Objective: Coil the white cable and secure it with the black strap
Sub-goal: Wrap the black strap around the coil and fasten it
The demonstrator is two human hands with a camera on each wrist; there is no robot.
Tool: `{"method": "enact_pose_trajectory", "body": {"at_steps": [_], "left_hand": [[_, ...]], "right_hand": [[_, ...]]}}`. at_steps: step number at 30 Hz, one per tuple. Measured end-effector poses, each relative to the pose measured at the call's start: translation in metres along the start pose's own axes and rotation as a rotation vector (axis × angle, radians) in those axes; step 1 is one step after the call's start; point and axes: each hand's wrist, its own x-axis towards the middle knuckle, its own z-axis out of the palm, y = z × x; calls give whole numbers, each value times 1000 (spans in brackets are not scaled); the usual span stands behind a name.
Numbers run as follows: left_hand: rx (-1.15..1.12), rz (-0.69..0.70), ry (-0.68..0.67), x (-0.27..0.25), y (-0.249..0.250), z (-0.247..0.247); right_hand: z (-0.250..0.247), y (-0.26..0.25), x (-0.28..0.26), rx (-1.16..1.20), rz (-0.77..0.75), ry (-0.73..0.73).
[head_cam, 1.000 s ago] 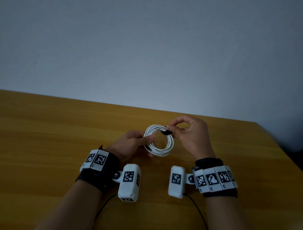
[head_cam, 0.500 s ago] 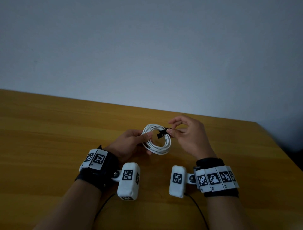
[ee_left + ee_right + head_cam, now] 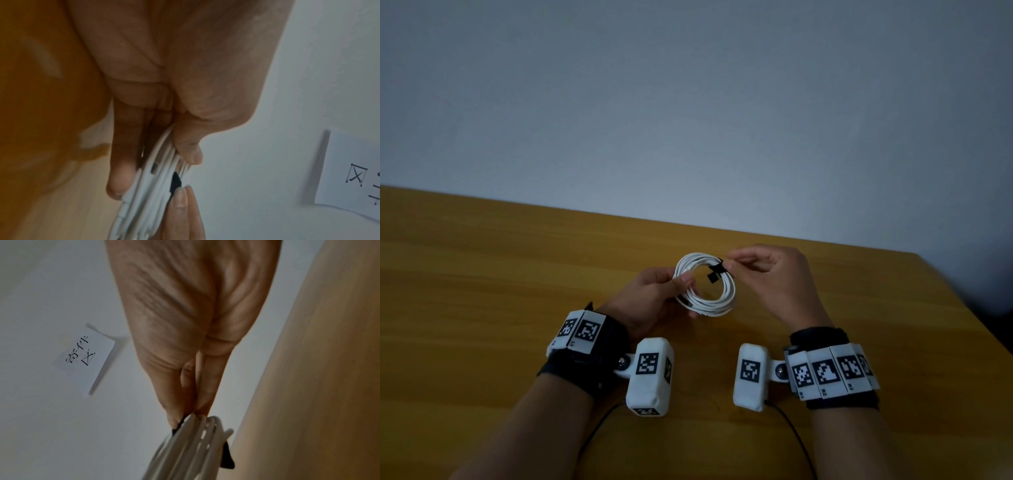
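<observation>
The white cable [image 3: 717,301] is wound into a round coil held upright just above the wooden table [image 3: 482,291]. My left hand [image 3: 650,298] grips the coil's left side between thumb and fingers; the left wrist view shows the strands [image 3: 148,194] squeezed there. A black strap [image 3: 715,270] crosses the coil's upper right, one end hanging inside the ring. My right hand [image 3: 774,281] pinches the strap and the strands at that spot. In the right wrist view the strap [image 3: 227,459] shows on both sides of the cable bundle [image 3: 195,443].
A pale wall [image 3: 688,102] rises behind the table's far edge, with a paper note [image 3: 82,360] stuck on it. The table's right edge [image 3: 969,308] runs close to my right hand. Thin black leads [image 3: 791,431] trail from the wrist cameras toward me.
The coil has tipped more upright and shifted slightly. My right fingers moved along the strap, whose free end now hangs inside the ring instead of sticking out sideways.
</observation>
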Motion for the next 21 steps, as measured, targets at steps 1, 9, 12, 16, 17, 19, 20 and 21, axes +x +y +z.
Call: {"method": "enact_pose_trajectory", "body": {"at_steps": [1, 9, 12, 16, 17, 19, 20, 21], "left_hand": [[1, 1, -2, 0, 0, 0], [10, 24, -32, 0, 0, 0], [18, 20, -24, 0, 0, 1], [80, 25, -21, 0, 0, -1], [89, 26, -20, 0, 0, 0], [91, 21, -15, 0, 0, 0], [84, 18, -12, -1, 1, 1], [72, 12, -9, -1, 1, 1]], "right_hand": [[0, 0, 1, 33, 15, -1], [1, 4, 5, 165, 153, -74], [2, 2, 4, 268, 248, -138], [0, -1, 3, 292, 264, -147], [0, -1, 3, 301, 263, -142], [0, -2, 2, 316, 257, -131], [0, -2, 2, 320, 257, -124], [0, -2, 2, 321, 261, -119]]}}
